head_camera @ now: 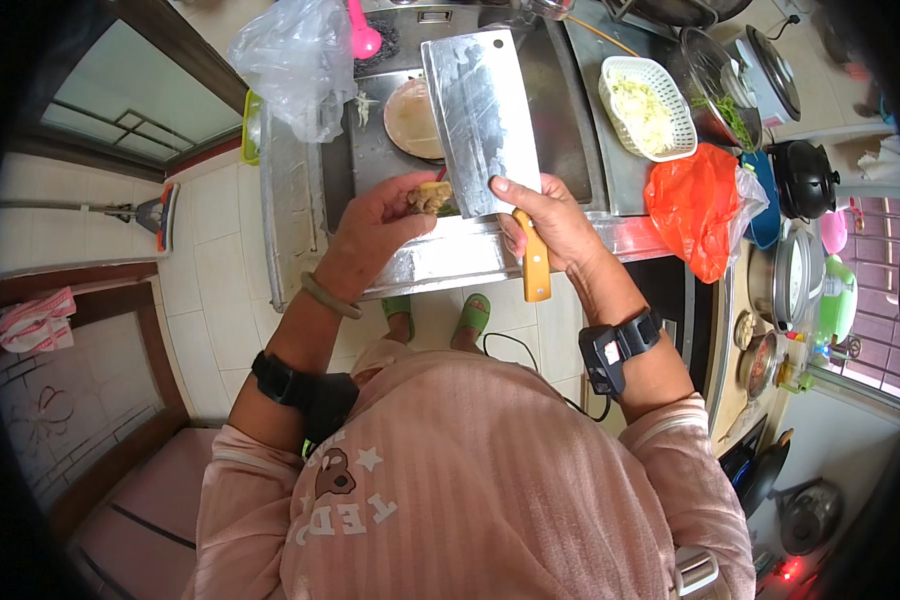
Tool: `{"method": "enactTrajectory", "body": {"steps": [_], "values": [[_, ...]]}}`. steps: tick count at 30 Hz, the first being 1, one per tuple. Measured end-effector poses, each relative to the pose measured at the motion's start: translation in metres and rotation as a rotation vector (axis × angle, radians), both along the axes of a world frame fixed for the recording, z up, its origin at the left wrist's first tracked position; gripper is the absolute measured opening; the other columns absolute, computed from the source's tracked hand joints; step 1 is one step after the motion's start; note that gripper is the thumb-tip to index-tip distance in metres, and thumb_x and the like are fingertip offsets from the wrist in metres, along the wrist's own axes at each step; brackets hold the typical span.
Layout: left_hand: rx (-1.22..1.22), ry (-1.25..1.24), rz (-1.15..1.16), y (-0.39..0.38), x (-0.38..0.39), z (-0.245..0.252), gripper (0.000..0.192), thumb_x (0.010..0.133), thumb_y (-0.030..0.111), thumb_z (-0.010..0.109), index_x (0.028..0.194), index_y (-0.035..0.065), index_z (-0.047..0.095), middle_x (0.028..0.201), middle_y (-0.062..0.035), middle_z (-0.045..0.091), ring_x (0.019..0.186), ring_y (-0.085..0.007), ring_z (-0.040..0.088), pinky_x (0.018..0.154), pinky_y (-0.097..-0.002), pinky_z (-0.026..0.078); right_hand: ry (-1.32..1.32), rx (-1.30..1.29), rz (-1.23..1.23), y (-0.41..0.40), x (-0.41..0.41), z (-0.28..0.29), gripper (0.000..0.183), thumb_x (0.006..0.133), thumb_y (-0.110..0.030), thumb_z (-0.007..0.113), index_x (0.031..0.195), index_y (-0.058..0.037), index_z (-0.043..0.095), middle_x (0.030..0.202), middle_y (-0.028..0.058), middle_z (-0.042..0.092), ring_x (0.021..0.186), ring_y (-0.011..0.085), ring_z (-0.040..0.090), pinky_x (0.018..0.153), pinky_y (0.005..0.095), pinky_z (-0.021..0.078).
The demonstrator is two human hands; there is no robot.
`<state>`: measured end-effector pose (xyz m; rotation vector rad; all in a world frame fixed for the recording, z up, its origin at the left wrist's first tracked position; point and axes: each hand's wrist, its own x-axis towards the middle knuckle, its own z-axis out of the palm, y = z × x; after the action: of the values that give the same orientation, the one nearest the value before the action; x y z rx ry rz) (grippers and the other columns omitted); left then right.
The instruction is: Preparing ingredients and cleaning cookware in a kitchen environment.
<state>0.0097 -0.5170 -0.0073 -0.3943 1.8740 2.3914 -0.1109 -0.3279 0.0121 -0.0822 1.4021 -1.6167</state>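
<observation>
Between the thumb and fingers of my left hand is a knobbly piece of ginger root. My right hand grips a cleaver where the broad steel blade meets its yellow handle, thumb laid flat on the blade. The blade points away from me over the stainless steel sink, its lower corner close to the ginger. Partly hidden behind the blade, a round pale board or plate lies in the sink.
Left of the sink sits a clear plastic bag, near a pink scoop. On the right counter are a white basket of chopped pale vegetable and a red plastic bag. A steel pot stands farther right. The sink's front rim runs below my hands.
</observation>
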Motion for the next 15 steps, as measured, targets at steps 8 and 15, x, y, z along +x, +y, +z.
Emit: {"method": "enactTrajectory", "body": {"steps": [8,15], "values": [[0.006,-0.010,-0.014,-0.0013,0.0026,0.0009,0.044,0.083,-0.001,0.055,0.126,-0.0005,0.048,0.106,-0.0050,0.058,0.095,-0.0095,0.055,0.084,-0.0234,0.044,0.002,-0.016,0.001,0.0004,0.0022,0.0004,0.020,0.085,-0.024,0.064,0.082,-0.0071,0.055,0.057,0.0008,0.050,0.041,0.0096,0.046,0.037,0.0237,0.0392],[0.025,-0.002,-0.013,-0.0022,0.0036,-0.0023,0.045,0.082,0.000,0.058,0.126,-0.0023,0.047,0.107,-0.0063,0.059,0.093,-0.0094,0.055,0.083,-0.0228,0.045,-0.005,-0.033,-0.034,-0.0013,0.0035,-0.0003,0.019,0.085,-0.024,0.064,0.083,-0.0064,0.057,0.056,0.0012,0.050,0.041,0.0100,0.047,0.037,0.0243,0.0409]]}}
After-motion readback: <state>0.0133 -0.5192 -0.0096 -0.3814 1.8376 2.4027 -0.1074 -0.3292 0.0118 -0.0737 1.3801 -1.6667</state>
